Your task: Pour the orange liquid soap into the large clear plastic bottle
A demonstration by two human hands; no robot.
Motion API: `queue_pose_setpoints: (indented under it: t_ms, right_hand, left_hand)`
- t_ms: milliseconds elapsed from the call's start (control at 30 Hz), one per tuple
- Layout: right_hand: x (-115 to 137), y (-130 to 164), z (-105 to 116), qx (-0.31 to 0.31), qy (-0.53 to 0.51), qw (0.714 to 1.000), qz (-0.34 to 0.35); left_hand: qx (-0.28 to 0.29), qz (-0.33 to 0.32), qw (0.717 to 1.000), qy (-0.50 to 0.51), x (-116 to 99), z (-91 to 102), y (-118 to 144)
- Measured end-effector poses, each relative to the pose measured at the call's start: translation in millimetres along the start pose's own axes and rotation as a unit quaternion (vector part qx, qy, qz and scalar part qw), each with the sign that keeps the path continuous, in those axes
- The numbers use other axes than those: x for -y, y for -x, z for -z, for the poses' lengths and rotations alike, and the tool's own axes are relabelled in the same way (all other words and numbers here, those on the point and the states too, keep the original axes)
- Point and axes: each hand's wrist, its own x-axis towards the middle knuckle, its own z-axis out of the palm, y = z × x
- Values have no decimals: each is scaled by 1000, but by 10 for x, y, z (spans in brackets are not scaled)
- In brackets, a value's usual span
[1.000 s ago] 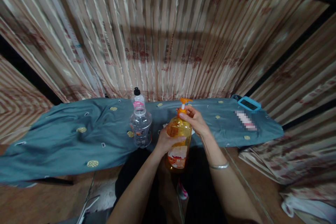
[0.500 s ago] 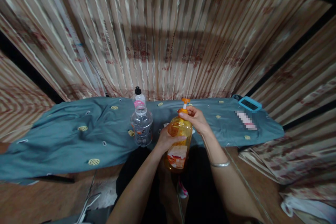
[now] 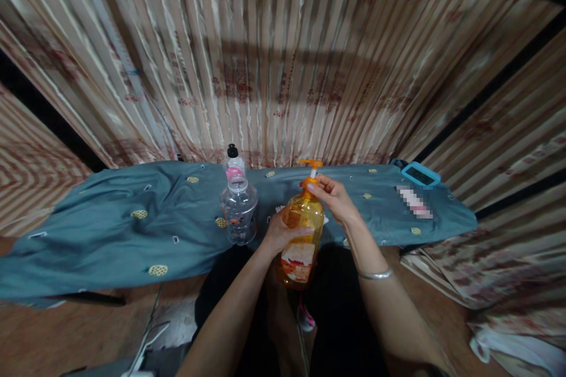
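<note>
I see the pump bottle (image 3: 300, 235) centred on the cloth (image 3: 110, 230), a capped bottle (image 3: 237, 203) at its ten o'clock, a case (image 3: 420, 175) at two o'clock.

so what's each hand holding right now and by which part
Both hold the orange pump bottle: the left hand wraps around its body, and the right hand pinches the collar just under the pump head.

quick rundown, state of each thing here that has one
pump bottle: upright, held off the table, partly full of orange liquid
pump head: raised
left hand: gripping the bottle body
right hand: fingers at the pump collar
clear bottle: upright on cloth, black cap on
cloth: spread, wrinkled
</note>
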Motion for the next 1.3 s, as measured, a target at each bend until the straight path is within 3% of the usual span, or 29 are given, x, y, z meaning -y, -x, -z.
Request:
queue_pose_setpoints:
  t_ms: [200, 400, 567, 900, 1100, 1300]
  right_hand:
    - [314, -42, 79, -56, 4, 994, 92]
    - [601, -61, 209, -85, -12, 990, 114]
    - [625, -65, 270, -130, 8, 984, 119]
    - [624, -10, 226, -136, 24, 982, 128]
    - [626, -15, 290, -157, 74, 974, 148]
    - [723, 76, 379, -148, 131, 970, 145]
  left_hand:
    - [16, 1, 1000, -21, -3, -7, 20]
    - [32, -18, 998, -58, 61, 17, 4]
    - [23, -23, 993, -117, 69, 37, 0]
    - [29, -42, 990, -129, 105, 50, 0]
    - [33, -22, 993, -108, 34, 16, 25]
    - [17, -51, 986, -158, -15, 24, 39]
